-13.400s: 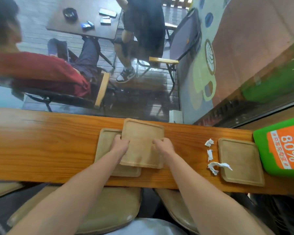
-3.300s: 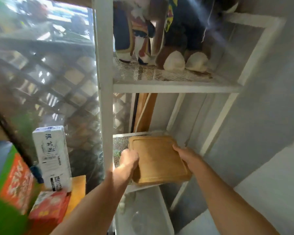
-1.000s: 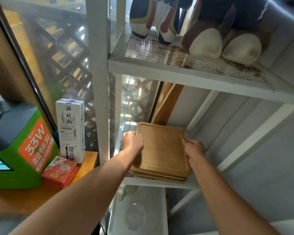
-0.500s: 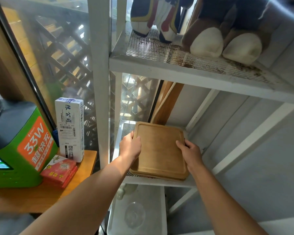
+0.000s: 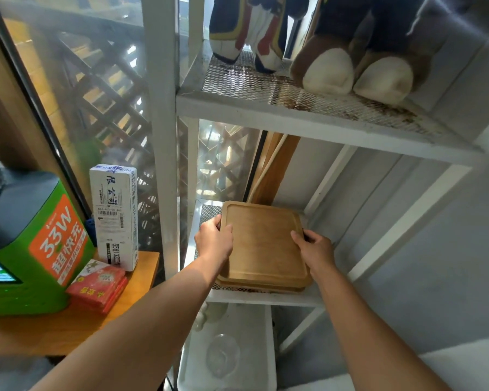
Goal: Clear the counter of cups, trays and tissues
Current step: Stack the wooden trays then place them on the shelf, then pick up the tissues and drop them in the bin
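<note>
A stack of square wooden trays lies on the middle mesh shelf of a white metal rack. My left hand grips the stack's left edge, thumb on the top tray. My right hand holds the right edge, fingers curled over the rim. The lower trays show only as thin edges at the front of the stack.
The wooden counter's end at the left carries a green box, a white carton and red packets. Plush toys sit on the upper shelf. Wooden boards lean behind the trays. A glass stands in the white bin below.
The stack now rests on the mesh shelf, pushed slightly further in. Both hands have shifted along its side edges and still hold it.
</note>
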Available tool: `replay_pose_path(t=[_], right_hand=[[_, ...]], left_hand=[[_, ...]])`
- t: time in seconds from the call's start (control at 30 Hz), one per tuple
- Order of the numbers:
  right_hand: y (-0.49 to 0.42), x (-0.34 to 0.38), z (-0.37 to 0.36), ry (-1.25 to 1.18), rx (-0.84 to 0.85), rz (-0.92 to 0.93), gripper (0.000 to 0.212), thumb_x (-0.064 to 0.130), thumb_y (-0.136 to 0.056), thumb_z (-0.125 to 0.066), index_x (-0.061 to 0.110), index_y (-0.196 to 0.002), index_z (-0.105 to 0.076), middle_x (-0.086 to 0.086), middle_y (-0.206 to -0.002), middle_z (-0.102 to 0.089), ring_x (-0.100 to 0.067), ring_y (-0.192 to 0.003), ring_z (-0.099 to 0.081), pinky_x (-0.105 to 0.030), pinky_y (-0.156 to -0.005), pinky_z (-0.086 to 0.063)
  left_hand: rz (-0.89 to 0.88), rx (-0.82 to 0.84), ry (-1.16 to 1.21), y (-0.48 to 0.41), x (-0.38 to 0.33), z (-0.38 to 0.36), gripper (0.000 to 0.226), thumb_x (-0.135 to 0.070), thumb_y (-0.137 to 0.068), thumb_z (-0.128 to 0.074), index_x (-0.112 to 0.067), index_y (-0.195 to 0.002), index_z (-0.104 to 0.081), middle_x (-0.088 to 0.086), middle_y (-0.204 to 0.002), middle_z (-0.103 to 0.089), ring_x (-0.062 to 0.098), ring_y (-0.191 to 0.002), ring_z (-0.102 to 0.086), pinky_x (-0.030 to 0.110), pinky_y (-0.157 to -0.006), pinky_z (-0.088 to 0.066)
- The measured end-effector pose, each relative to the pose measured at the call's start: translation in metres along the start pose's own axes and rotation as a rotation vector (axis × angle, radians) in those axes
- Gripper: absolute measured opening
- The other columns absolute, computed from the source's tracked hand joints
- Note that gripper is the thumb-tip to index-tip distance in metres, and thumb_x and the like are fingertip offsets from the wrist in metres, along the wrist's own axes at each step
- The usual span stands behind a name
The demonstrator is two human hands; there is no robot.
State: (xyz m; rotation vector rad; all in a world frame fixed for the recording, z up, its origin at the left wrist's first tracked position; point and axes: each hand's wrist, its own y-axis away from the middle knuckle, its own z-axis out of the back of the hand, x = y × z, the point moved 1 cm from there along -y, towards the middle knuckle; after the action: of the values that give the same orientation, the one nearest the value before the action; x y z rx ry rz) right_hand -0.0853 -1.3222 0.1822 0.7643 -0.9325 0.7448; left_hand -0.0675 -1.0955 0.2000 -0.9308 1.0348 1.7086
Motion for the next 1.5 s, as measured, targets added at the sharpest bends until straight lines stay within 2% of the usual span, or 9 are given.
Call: replay_pose_path(t=[0.13,0.33,0.43,0.53,0.67,0.77,0.93,1.07,1.5], right_hand=[[0.024,-0.003,0.007,0.132,-0.052,0.008,0.040,0.039,-0.093,-0.066,0.014,-0.124,-0.066,-0.001,-0.110,-0.068,-0.013,-0.087,-0.057,-0.029,-0.078,-0.047],[0.085,0.020,0.006,0.662,-0.207,0.081,0.039,0.032,-0.096,-0.057,0.005,-0.123,-0.060,-0.020,-0.125,-0.062,-0.038,-0.115,-0.057,-0.038,-0.088,-0.046],[0.130,0.035,-0.007,0.767,-0.305,0.233,0.019,0.028,-0.092,-0.054,0.011,-0.094,-0.060,-0.015,-0.104,-0.064,-0.031,-0.092,-0.058,-0.032,-0.070,-0.041],[0.183,0.039,-0.035,0.806,-0.263,0.273,0.016,0.030,-0.091,-0.054,0.019,-0.080,-0.057,-0.009,-0.088,-0.065,-0.021,-0.071,-0.050,-0.029,-0.062,-0.036],[0.259,0.024,-0.092,0.885,-0.087,0.200,0.026,0.036,-0.085,-0.057,0.013,-0.082,-0.067,-0.014,-0.093,-0.070,-0.034,-0.088,-0.064,-0.032,-0.068,-0.047],[0.324,0.000,-0.162,0.925,0.120,0.168,0.035,0.043,-0.084,-0.059,0.015,-0.101,-0.072,-0.011,-0.101,-0.071,-0.032,-0.096,-0.067,-0.031,-0.072,-0.050],[0.424,-0.030,-0.290,1.002,0.406,0.183,0.035,0.038,-0.091,-0.054,0.007,-0.102,-0.067,-0.014,-0.109,-0.067,-0.032,-0.102,-0.063,-0.031,-0.074,-0.047],[0.488,-0.026,-0.379,1.015,0.598,0.249,0.025,0.037,-0.091,-0.053,0.014,-0.082,-0.056,-0.014,-0.097,-0.064,-0.033,-0.096,-0.063,-0.033,-0.070,-0.045],[0.591,0.015,-0.571,1.033,0.868,0.519,0.023,0.036,-0.093,-0.053,0.017,-0.099,-0.063,-0.006,-0.102,-0.064,-0.024,-0.088,-0.061,-0.037,-0.073,-0.053]], left_hand=[[-0.031,0.058,-0.151,0.012,-0.006,0.007,0.051,-0.024,-0.097,-0.055,-0.008,-0.145,-0.045,0.013,-0.144,-0.054,0.032,-0.134,-0.046,0.037,-0.107,-0.037],[-0.148,0.109,-0.409,0.049,-0.010,0.020,0.040,-0.026,-0.096,-0.047,-0.006,-0.130,-0.047,0.017,-0.134,-0.047,0.035,-0.126,-0.044,0.045,-0.106,-0.040],[-0.282,0.242,-0.431,0.072,-0.004,0.040,0.028,-0.022,-0.092,-0.047,-0.010,-0.117,-0.048,0.015,-0.122,-0.051,0.031,-0.111,-0.053,0.042,-0.095,-0.050],[-0.473,0.458,-0.573,0.098,0.016,0.076,0.024,-0.031,-0.090,-0.051,-0.011,-0.102,-0.056,0.010,-0.099,-0.063,0.026,-0.090,-0.065,0.040,-0.081,-0.058],[-0.658,0.460,-0.794,0.123,0.071,0.153,0.035,-0.047,-0.082,-0.054,-0.017,-0.098,-0.063,0.010,-0.094,-0.065,0.031,-0.095,-0.067,0.033,-0.071,-0.050],[-0.627,0.426,-0.860,0.120,0.134,0.233,0.037,-0.044,-0.081,-0.055,-0.020,-0.108,-0.067,0.008,-0.105,-0.069,0.030,-0.097,-0.067,0.034,-0.072,-0.049],[-0.411,0.382,-0.950,0.113,0.236,0.374,0.036,-0.040,-0.079,-0.058,-0.016,-0.104,-0.066,0.009,-0.109,-0.069,0.034,-0.103,-0.067,0.035,-0.071,-0.046],[-0.240,0.346,-0.923,0.109,0.302,0.480,0.024,-0.038,-0.078,-0.054,-0.018,-0.090,-0.059,0.010,-0.104,-0.067,0.034,-0.096,-0.066,0.034,-0.066,-0.045],[0.149,0.030,-0.907,0.111,0.384,0.685,0.021,-0.033,-0.087,-0.053,-0.018,-0.097,-0.064,0.006,-0.098,-0.065,0.028,-0.091,-0.064,0.043,-0.081,-0.056]])
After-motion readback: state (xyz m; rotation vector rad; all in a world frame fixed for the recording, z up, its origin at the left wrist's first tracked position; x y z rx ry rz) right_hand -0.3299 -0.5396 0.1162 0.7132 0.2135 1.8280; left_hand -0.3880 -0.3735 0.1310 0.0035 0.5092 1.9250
